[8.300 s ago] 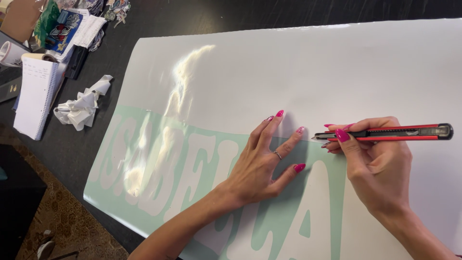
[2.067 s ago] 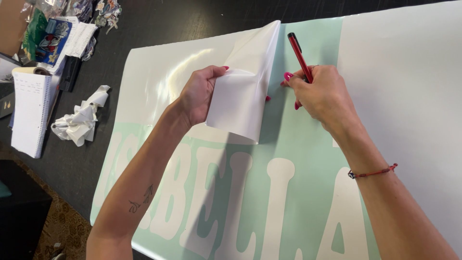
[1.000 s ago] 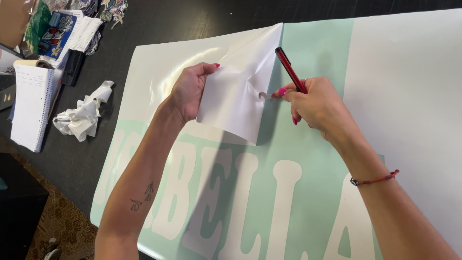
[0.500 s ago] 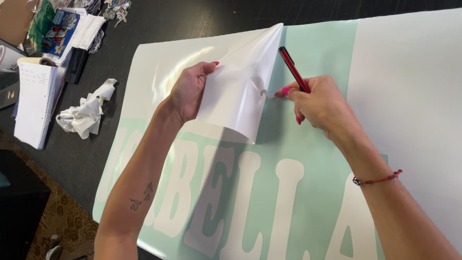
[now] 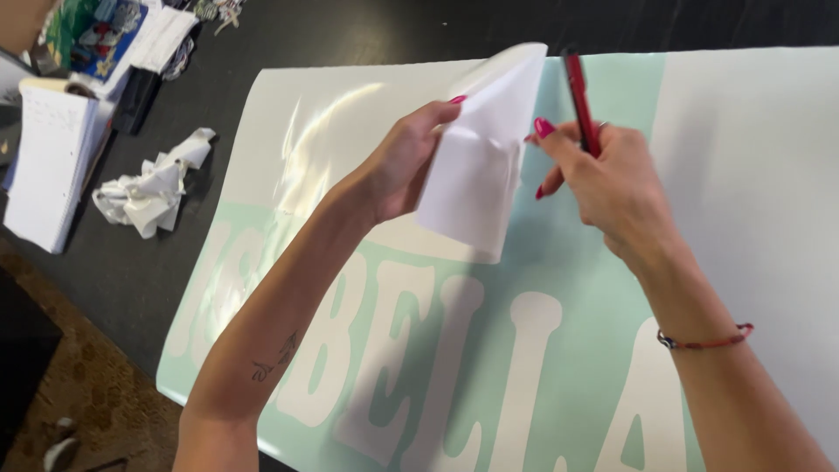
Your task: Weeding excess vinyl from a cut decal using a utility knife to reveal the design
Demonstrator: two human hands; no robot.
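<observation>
- The left hand (image 5: 404, 162) is pinched shut on a lifted flap of white film (image 5: 485, 166) — thin, glossy, curling at its far tip and bending like stiff paper.
- The flap rises from a large vinyl sheet (image 5: 752, 175) lying flat on a dark table (image 5: 350, 35); where the film is peeled back, a matte mint-green layer (image 5: 568, 262) shows, with big rounded white letters cut into it.
- The right hand (image 5: 612, 188) is closed around a slim red knife (image 5: 578, 100) (its blade end is hidden behind the fingers), just right of the flap and over the green band.
- A thin red cord bracelet (image 5: 708, 341) circles the right wrist.
- Far left on the table: a crumpled white scrap (image 5: 149, 188), a thick white notepad (image 5: 48, 162) cut off by the frame edge, and colourful packaging (image 5: 92, 35) too blurred to identify.
- The sheet's near and right edges run out of view — glare washes out its left part.
</observation>
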